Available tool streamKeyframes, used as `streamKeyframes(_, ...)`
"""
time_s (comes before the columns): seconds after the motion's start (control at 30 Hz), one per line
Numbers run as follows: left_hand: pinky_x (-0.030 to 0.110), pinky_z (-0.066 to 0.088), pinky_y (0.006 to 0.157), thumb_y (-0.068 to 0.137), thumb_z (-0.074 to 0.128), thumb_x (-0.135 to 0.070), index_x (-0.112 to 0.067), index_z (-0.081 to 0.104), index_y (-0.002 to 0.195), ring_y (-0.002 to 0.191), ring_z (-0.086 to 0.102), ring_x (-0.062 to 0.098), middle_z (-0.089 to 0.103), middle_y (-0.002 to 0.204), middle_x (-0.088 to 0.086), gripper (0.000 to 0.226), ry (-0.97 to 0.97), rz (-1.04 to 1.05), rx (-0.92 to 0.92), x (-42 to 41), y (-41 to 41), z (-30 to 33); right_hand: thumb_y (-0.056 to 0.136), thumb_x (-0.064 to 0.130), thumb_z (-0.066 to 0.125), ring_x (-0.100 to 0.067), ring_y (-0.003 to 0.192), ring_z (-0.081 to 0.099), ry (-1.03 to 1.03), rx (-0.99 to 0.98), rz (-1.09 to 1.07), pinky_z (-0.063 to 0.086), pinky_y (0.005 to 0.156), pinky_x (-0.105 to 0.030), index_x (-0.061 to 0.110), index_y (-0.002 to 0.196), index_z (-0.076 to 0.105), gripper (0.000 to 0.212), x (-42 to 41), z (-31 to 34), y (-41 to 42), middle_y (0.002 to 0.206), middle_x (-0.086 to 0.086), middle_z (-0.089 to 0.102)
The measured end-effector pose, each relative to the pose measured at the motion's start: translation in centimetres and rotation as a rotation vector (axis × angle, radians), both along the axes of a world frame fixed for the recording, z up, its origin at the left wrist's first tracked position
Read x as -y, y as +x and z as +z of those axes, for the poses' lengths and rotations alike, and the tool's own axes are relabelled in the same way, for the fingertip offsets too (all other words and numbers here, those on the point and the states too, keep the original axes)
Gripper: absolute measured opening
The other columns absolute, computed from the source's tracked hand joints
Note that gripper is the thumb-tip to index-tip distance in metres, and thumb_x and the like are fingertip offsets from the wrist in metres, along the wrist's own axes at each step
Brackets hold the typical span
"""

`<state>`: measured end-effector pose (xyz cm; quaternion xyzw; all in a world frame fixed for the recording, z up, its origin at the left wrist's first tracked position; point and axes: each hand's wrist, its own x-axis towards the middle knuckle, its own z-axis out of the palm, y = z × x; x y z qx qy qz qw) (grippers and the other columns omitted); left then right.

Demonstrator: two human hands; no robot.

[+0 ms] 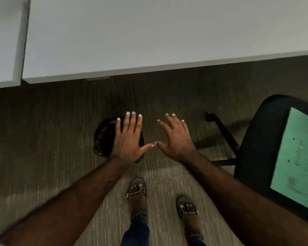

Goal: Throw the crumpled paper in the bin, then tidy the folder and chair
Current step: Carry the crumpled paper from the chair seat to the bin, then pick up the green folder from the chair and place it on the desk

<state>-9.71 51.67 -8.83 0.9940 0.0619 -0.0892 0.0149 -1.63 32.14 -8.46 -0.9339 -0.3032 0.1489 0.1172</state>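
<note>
Carpet runs under the white desk (167, 32), where my left hand (127, 141) and right hand (176, 139) hang spread and empty above the bin (103, 137), the green folder (295, 157) lying on the chair (256, 148) seat's right edge, awaiting tidying.

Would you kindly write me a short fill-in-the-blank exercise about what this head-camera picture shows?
1. Both hands, the left hand and the right hand, are open and hold ____.
2. The green folder lies on the seat of the ____.
3. The black bin stands on the carpet, partly hidden behind the ____ hand.

Missing words: nothing; chair; left
</note>
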Motion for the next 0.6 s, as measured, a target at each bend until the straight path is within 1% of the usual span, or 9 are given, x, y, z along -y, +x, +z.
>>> streamKeyframes(0.1,0.061,0.01,0.125,0.083,0.025,-0.09,-0.009,0.005,0.164,0.159,-0.003,0.035,0.002,0.171,0.019,0.116,-0.013,-0.033,0.052,4.4,2.8,1.8,0.087,0.083,0.044,-0.025,0.161,-0.002,0.006,0.066,-0.077,0.008,0.128,-0.059,0.035,0.163,0.022,0.093,5.0,2.0,1.3,0.174,-0.004,0.009)
streamKeyframes(0.2,0.061,0.01,0.125,0.082,0.027,-0.089,-0.009,0.007,0.164,0.159,-0.003,0.035,0.002,0.172,0.019,0.116,-0.029,-0.102,0.094,9.3,5.4,3.5,0.085,0.09,0.038,-0.024,0.161,-0.008,0.008,0.124,-0.166,0.005,0.128,-0.061,0.035,0.164,0.018,0.099,10.7,3.8,2.5,0.175,-0.004,0.004)
streamKeyframes(0.4,0.061,0.013,0.125,0.084,0.026,-0.091,-0.01,0.008,0.164,0.159,-0.001,0.034,0.005,0.171,0.019,0.115,-0.064,-0.205,0.154,19.3,8.7,5.6,0.082,0.094,0.037,-0.024,0.16,-0.017,0.017,0.168,-0.334,-0.002,0.127,-0.061,0.037,0.165,0.011,0.103,22.3,6.5,3.6,0.175,-0.002,-0.006)
streamKeyframes(0.5,0.06,0.011,0.126,0.086,0.021,-0.09,-0.011,0.004,0.164,0.159,-0.003,0.033,0.002,0.172,0.018,0.112,-0.1,-0.248,0.161,24.8,9.8,6.6,0.082,0.096,0.033,-0.023,0.16,-0.018,-0.003,0.186,-0.399,0.001,0.127,-0.061,0.038,0.165,0.008,0.104,27.6,7.1,3.7,0.175,-0.002,-0.009)
streamKeyframes(0.6,0.062,0.013,0.126,0.089,0.025,-0.085,-0.01,0.004,0.164,0.159,-0.003,0.033,0.002,0.171,0.019,0.108,-0.129,-0.319,0.169,30.6,10.6,7.2,0.082,0.097,0.029,-0.025,0.161,-0.013,-0.026,0.22,-0.454,0.003,0.126,-0.063,0.036,0.165,0.01,0.104,33.2,7.5,3.3,0.175,-0.003,-0.005)
